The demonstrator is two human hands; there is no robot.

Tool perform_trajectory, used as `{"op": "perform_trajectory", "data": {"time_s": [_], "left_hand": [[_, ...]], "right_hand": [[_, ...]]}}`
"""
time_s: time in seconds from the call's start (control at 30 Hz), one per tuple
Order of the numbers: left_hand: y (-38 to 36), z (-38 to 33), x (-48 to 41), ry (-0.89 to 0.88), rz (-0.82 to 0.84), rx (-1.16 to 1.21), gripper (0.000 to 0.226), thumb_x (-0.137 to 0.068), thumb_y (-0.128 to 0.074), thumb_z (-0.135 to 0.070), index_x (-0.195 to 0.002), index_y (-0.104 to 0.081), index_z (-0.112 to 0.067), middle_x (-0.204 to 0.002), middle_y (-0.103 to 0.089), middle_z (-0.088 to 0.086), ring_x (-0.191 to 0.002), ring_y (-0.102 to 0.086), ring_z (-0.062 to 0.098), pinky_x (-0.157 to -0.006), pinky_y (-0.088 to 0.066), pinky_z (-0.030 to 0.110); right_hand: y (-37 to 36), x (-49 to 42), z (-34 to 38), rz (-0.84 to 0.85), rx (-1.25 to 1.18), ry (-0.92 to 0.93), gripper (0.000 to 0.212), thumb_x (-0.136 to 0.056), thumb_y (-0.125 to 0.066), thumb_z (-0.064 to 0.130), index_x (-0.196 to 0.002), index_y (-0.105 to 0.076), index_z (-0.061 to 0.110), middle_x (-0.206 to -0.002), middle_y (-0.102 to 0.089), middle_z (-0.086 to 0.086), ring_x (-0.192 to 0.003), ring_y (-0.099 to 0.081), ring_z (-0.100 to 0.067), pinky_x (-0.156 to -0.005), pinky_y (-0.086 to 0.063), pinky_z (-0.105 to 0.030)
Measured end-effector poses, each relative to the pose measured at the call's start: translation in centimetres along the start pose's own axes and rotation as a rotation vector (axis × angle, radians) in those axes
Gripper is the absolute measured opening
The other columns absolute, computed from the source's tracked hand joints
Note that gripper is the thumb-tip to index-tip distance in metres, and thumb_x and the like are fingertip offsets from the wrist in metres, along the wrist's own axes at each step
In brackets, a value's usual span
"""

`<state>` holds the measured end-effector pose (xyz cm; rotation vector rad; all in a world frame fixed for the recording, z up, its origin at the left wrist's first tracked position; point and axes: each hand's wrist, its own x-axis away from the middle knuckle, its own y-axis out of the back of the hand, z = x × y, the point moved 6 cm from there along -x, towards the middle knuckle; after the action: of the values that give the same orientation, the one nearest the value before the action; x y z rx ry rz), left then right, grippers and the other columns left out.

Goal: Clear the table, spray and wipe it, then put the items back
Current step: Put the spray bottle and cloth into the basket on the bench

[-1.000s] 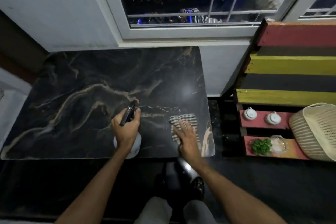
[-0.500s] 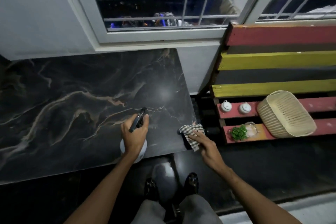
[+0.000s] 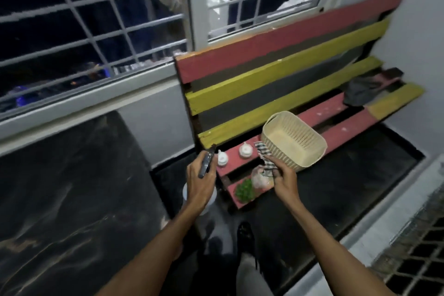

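Between right fingers (image 3: pixel 280 171) — cloth (image 3: pixel 263 153) (checked)

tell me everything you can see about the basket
The basket is cream, plastic by its look, with ribbed slotted walls, a smooth rim and rounded corners. It looks empty. It sits, seemingly tilted, on the red seat slats of the bench, mouth open to the camera. The cloth in the right hand overlaps its left corner; contact is unclear.
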<state>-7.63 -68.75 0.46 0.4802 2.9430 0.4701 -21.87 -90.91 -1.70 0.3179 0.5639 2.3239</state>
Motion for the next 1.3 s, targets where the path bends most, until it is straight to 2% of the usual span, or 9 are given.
{"op": "perform_trajectory", "data": {"time_s": [0.13,0.2,0.27,0.53,0.63,0.77,1.0,1.17,1.3], "left_hand": [[-14.2,-0.5,-6.0,0.082,0.18,0.021,0.03,-0.101,-0.059,-0.044,-0.113,-0.067,-0.018,-0.107,-0.069,0.013,-0.107,-0.065,0.032,-0.09,-0.051,0.049],[-19.9,-1.3,-8.7,0.032,0.209,0.072,0.01,-0.102,-0.06,-0.038,-0.097,-0.065,-0.031,-0.087,-0.067,-0.009,-0.086,-0.065,0.01,-0.074,-0.051,0.036],[-25.8,-2.3,-11.5,-0.041,0.237,0.062,0.023,-0.104,-0.059,-0.036,-0.083,-0.054,-0.029,-0.071,-0.054,-0.008,-0.066,-0.052,0.005,-0.061,-0.039,0.03],[-42.1,2.8,-18.6,-0.032,0.374,0.14,0.022,-0.094,-0.069,-0.049,-0.113,-0.067,-0.038,-0.098,-0.071,-0.011,-0.09,-0.071,0.017,-0.081,-0.058,0.046],[-44.9,5.9,-19.1,-0.007,0.393,0.13,0.026,-0.093,-0.07,-0.046,-0.118,-0.064,-0.049,-0.112,-0.071,-0.016,-0.104,-0.069,0.008,-0.09,-0.058,0.037],[-46.8,11.0,-18.5,0.114,0.475,0.014,0.037,-0.093,-0.071,-0.044,-0.126,-0.067,-0.028,-0.114,-0.073,-0.01,-0.104,-0.069,0.009,-0.091,-0.056,0.045],[-46.2,12.4,-17.9,0.078,0.611,-0.243,0.059,-0.089,-0.076,-0.04,-0.142,-0.057,-0.021,-0.11,-0.072,0.014,-0.097,-0.067,0.031,-0.073,-0.047,0.035],[-44.3,12.8,-18.0,0.132,0.727,-0.344,0.061,-0.086,-0.079,-0.022,-0.142,-0.055,-0.02,-0.117,-0.072,0.005,-0.107,-0.068,0.026,-0.089,-0.054,0.037],[-43.0,12.3,-17.9,0.17,0.831,-0.362,0.073,-0.085,-0.077,-0.01,-0.15,-0.046,-0.023,-0.14,-0.063,0.006,-0.126,-0.061,0.026,-0.103,-0.052,0.046]], "right_hand": [[6.7,-9.1,-6.1,-0.114,0.013,-0.084,0.05,-0.085,-0.046,-0.018,-0.117,-0.071,0.01,-0.118,-0.065,0.006,-0.118,-0.057,-0.012,-0.09,-0.034,0.007],[8.7,-12.9,-8.6,-0.144,0.016,-0.115,0.047,-0.084,-0.045,-0.019,-0.114,-0.071,0.005,-0.115,-0.066,0.002,-0.111,-0.056,-0.006,-0.084,-0.034,0.009],[10.1,-16.7,-11.9,-0.193,-0.006,-0.177,0.041,-0.085,-0.044,-0.021,-0.112,-0.07,-0.003,-0.114,-0.068,-0.01,-0.102,-0.057,-0.004,-0.076,-0.035,0.009],[9.6,-26.0,-23.1,-0.143,0.033,-0.356,0.04,-0.083,-0.052,-0.016,-0.116,-0.07,-0.002,-0.122,-0.069,-0.017,-0.114,-0.064,-0.029,-0.093,-0.044,-0.016],[8.7,-27.2,-25.5,-0.139,0.064,-0.39,0.041,-0.084,-0.051,-0.013,-0.115,-0.072,0.004,-0.122,-0.07,-0.014,-0.115,-0.064,-0.027,-0.099,-0.047,-0.029],[7.1,-27.4,-28.2,-0.108,0.093,-0.442,0.039,-0.086,-0.058,-0.007,-0.119,-0.071,0.008,-0.124,-0.07,-0.009,-0.116,-0.064,-0.025,-0.101,-0.051,-0.037],[5.9,-26.4,-28.5,-0.084,0.198,-0.398,0.032,-0.089,-0.062,0.003,-0.119,-0.071,0.01,-0.122,-0.071,-0.009,-0.113,-0.065,-0.024,-0.093,-0.046,-0.021],[4.7,-25.6,-28.1,0.063,0.299,-0.382,0.041,-0.082,-0.058,-0.005,-0.119,-0.07,0.006,-0.122,-0.07,-0.012,-0.115,-0.064,-0.027,-0.103,-0.047,-0.027],[5.1,-25.0,-27.8,0.039,0.278,-0.434,0.047,-0.083,-0.046,-0.012,-0.12,-0.069,0.005,-0.122,-0.07,-0.013,-0.113,-0.065,-0.027,-0.093,-0.039,-0.02]]}}
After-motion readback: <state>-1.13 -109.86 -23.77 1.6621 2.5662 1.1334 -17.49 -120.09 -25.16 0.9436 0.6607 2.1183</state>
